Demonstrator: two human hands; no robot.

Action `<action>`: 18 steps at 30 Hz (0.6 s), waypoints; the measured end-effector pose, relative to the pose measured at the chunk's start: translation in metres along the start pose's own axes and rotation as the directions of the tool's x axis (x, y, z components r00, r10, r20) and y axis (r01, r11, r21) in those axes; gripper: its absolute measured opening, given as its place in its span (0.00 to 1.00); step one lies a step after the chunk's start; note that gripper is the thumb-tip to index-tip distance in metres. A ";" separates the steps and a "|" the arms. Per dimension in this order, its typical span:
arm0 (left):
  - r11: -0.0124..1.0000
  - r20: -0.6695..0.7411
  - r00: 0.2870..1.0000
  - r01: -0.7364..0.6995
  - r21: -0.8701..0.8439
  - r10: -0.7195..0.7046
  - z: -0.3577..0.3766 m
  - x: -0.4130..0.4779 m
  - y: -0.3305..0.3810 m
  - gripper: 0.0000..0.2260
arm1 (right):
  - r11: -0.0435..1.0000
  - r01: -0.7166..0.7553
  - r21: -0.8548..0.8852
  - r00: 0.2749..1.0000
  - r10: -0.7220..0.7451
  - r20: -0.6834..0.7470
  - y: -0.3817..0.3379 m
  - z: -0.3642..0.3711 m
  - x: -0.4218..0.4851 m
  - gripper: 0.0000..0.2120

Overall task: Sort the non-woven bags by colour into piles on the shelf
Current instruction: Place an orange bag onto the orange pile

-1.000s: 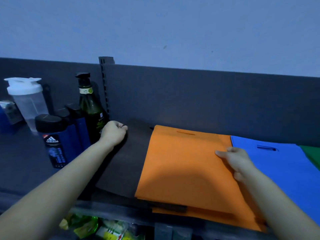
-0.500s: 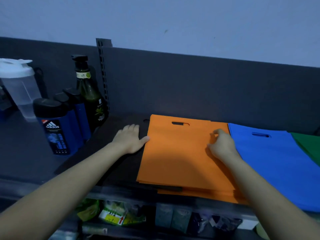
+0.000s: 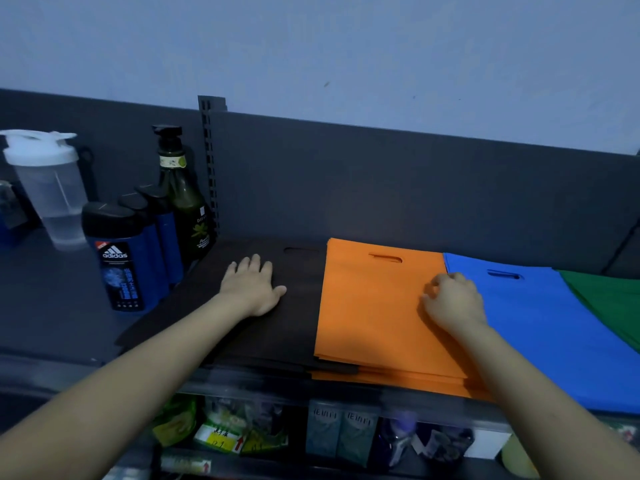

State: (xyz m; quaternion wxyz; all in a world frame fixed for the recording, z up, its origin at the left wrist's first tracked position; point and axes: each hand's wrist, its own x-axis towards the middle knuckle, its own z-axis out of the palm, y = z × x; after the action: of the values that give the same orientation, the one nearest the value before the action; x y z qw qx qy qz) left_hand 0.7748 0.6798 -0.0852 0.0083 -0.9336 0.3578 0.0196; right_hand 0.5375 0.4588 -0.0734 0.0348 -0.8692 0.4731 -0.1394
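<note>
Black bags [image 3: 294, 317] under the left hand [image 3: 252, 289], orange bags [image 3: 367, 306] under the right hand [image 3: 453, 299].

Left fingers [image 3: 247, 266] lie straight and flat on the black pile. Right fingers [image 3: 438, 284] are curled, thumb near forefinger, at the right side of the orange pile; I cannot tell if they pinch the cloth or only touch it. The orange pile covers the right edge of the black one. The blue bags [image 3: 547, 327] lie against the orange, the border partly hidden by the right forearm. The green bags [image 3: 609, 299] are cut off by the frame. All piles lie on the dark shelf [image 3: 52, 323], where the black pile is hard to make out. Left of the black pile stand blue bottles [image 3: 119, 265], a pump bottle [image 3: 188, 216] and a shaker cup [image 3: 52, 188]. The packets [image 3: 225, 431] below are blurred.
</note>
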 end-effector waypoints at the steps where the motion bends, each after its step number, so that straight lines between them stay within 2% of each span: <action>1: 0.999 -0.021 1.000 0.003 -0.037 -0.003 -0.002 -0.001 0.005 0.33 | 0.997 0.071 0.041 0.997 -0.071 0.001 -0.010 0.001 -0.004 0.18; 3: 0.985 0.000 0.995 0.098 -0.142 -0.099 -0.009 0.002 0.009 0.36 | 0.964 0.225 0.142 0.972 -0.232 0.030 -0.035 0.005 -0.015 0.21; 6: 0.917 0.151 0.958 0.279 -0.286 -0.244 -0.017 0.006 0.003 0.42 | 0.891 0.394 0.228 0.899 -0.425 0.105 -0.073 0.010 -0.033 0.26; 10: 0.858 0.183 0.914 0.405 -0.318 -0.363 -0.022 0.009 -0.013 0.48 | 0.869 0.442 0.220 0.833 -0.489 0.259 -0.107 0.018 -0.050 0.31; 12: 0.814 0.200 0.910 0.414 -0.409 -0.362 -0.024 0.011 -0.022 0.50 | 0.881 0.426 0.204 0.821 -0.472 0.323 -0.116 0.021 -0.053 0.33; 13: 0.781 0.207 0.915 0.404 -0.476 -0.348 -0.024 0.012 -0.026 0.49 | 0.886 0.424 0.187 0.817 -0.463 0.344 -0.120 0.022 -0.055 0.33; 15: 0.736 0.189 0.929 0.368 -0.568 -0.319 -0.025 0.010 -0.032 0.39 | 0.895 0.415 0.164 0.815 -0.446 0.370 -0.126 0.022 -0.058 0.34; 18: 0.730 0.082 0.943 0.303 -0.612 -0.322 -0.027 0.007 -0.044 0.27 | 0.903 0.401 0.154 0.825 -0.429 0.367 -0.131 0.022 -0.061 0.35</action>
State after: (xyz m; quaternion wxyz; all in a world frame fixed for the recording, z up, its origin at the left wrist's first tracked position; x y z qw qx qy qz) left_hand 0.8101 0.7076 -0.0587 -0.2992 -0.9314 0.1696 0.1195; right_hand 0.6193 0.5797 -0.0821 0.1282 -0.9594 0.2508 0.0169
